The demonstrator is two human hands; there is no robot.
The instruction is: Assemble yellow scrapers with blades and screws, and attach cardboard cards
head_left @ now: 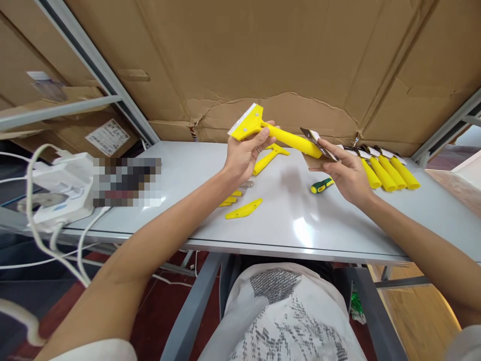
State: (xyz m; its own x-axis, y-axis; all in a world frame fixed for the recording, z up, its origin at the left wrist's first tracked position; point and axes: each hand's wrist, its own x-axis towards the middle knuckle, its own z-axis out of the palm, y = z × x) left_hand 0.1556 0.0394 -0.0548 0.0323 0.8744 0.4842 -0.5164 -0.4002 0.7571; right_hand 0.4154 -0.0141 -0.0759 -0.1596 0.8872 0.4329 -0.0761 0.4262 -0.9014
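My left hand [244,153] is closed round the neck of a yellow scraper [289,138], whose wide head with a pale blade edge points up and left. At the other end of its handle, my right hand [349,173] pinches a folded printed card [314,138], dark and white outside and brown inside. The handle end overlaps the card; whether it is inside cannot be told. Behind my left hand lies a yellow scraper body [266,160]. Nearer me are a loose yellow head plate [244,208] and several more yellow pieces [228,201], partly hidden by my forearm.
A green and yellow screwdriver handle [321,185] lies below my right hand. Several yellow scrapers [389,173] with dark and white covers line the right side of the table [278,230]. White power strips and cables [63,185] crowd the left. Cardboard [263,55] stands behind.
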